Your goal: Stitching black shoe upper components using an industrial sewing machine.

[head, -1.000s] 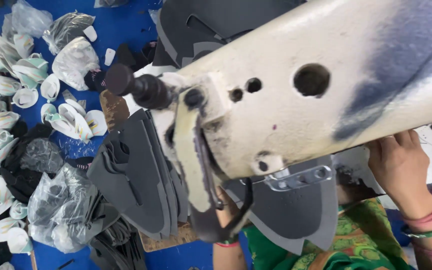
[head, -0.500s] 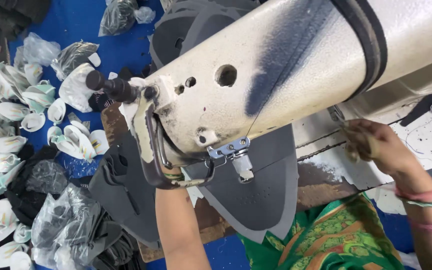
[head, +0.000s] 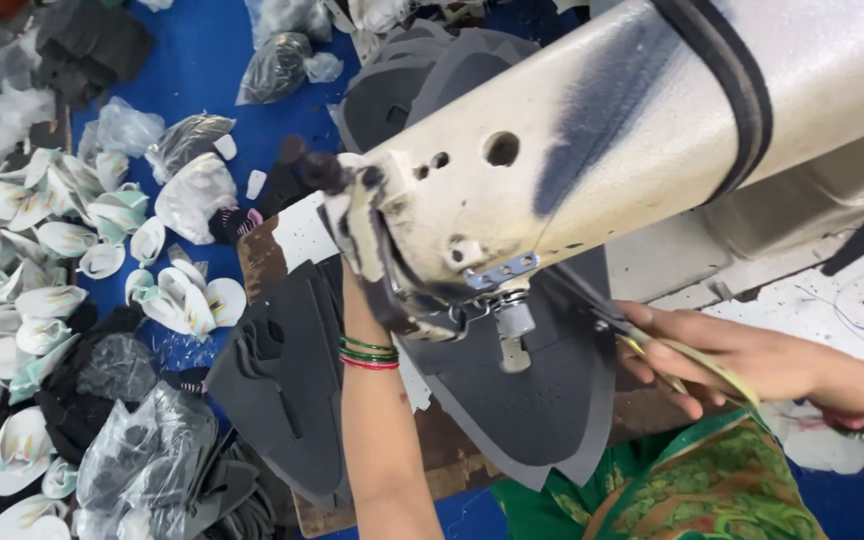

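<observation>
Under the head of the cream sewing machine (head: 592, 170), a dark grey piece of shoe material (head: 542, 400) is being laid flat on the table, directly below the presser foot (head: 514, 335). The left forearm, ringed with green and red bangles (head: 368, 352), is being stretched up behind the machine's front end, so the left hand is being hidden by the machine and its grip cannot be told. To the right of the machine's needle area, the right hand (head: 722, 355) is being closed around a pair of yellow-handled scissors (head: 687, 360), whose blades are being pointed toward the presser foot. To the left of the machine, a stack of further grey cut pieces (head: 287, 390) is being kept on the brown board (head: 262, 260). Farther left of the machine, white shoe parts (head: 52, 250) and clear plastic bags (head: 132, 460) are being spread over the blue floor (head: 192, 70).
</observation>
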